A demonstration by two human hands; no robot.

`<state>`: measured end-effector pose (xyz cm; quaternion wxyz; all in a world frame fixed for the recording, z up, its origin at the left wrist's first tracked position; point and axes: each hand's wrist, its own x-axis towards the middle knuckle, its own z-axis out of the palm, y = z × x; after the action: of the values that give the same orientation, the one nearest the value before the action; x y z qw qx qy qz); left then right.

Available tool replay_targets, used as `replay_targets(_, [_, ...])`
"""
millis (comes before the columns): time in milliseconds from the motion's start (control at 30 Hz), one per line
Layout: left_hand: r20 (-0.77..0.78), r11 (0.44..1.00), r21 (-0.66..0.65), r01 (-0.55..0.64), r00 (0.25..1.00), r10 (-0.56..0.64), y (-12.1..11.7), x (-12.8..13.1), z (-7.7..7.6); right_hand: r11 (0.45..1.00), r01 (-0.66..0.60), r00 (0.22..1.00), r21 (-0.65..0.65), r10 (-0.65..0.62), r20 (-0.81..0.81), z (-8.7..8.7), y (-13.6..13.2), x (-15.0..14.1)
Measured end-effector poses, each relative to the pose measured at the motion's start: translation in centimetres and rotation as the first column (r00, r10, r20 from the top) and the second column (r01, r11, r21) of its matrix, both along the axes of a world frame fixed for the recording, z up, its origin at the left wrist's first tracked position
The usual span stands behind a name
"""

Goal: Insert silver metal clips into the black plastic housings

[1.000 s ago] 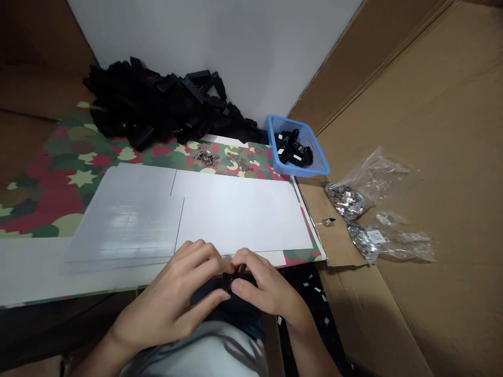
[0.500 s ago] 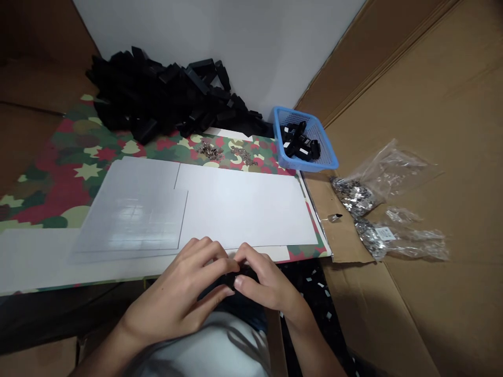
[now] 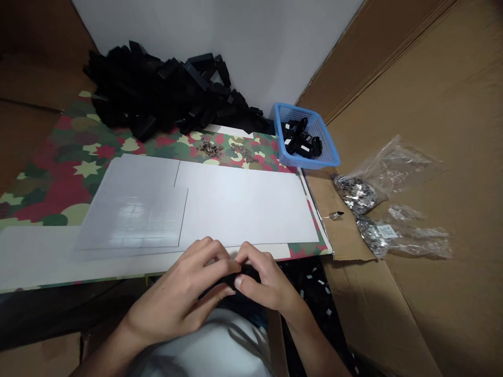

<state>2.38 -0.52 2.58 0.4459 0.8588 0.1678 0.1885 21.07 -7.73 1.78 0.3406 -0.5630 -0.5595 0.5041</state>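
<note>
My left hand (image 3: 192, 285) and my right hand (image 3: 267, 277) meet just off the front edge of the table, low over my lap. Between their fingertips is a small black plastic part (image 3: 249, 271), mostly covered by the fingers. Both hands are closed on it, the left thumb and forefinger at its left end, the right thumb and forefinger at its right. White sheets (image 3: 247, 204) lie flat on the table beyond the hands, with a glossy clear sheet (image 3: 141, 209) over their left part.
Black plastic parts (image 3: 157, 94) are heaped against the wall. Two small piles of metal pieces (image 3: 210, 148) lie before them. A blue basket (image 3: 330, 152) holds black parts with white labels. Plastic bags of metal pieces (image 3: 359, 193) rest on cardboard (image 3: 416, 293) at right.
The view has shifted slightly. Both hands keep nearly the same place and grip on the black plastic part.
</note>
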Motion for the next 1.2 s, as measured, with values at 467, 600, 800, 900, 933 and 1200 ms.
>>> replay_targets(467, [0.006,0.997,-0.081,0.006,1.000,-0.006,0.3,0.1,-0.4,0.999,0.031,0.999,0.004,-0.031,-0.032,-0.8,-0.1,-0.1])
replay_targets(600, [0.027,0.990,-0.133,-0.040,0.999,0.044,0.5,-0.3,-0.4,0.995,-0.100,0.995,0.002,0.100,-0.006,-1.2,-0.3,0.8])
replay_targets(800, [0.123,0.945,-0.324,-0.032,0.989,0.075,0.2,-0.5,-0.5,0.985,-0.076,0.976,0.157,0.041,0.212,-1.0,-0.7,0.8])
replay_targets(900, [0.142,0.932,-0.357,-0.068,0.982,0.126,-0.1,-0.2,-0.5,0.943,-0.099,0.957,0.319,0.001,0.292,-0.6,-0.6,0.3])
replay_targets(933, [0.143,0.930,-0.359,-0.082,0.980,0.142,-0.1,-0.2,-0.5,0.931,-0.106,0.950,0.350,-0.010,0.314,-0.5,-0.6,0.2])
replay_targets(1200, [0.206,0.931,-0.344,-0.123,0.957,0.203,-0.6,-0.3,-0.9,0.912,-0.119,0.942,0.393,-0.021,0.334,-0.3,-0.6,-0.2])
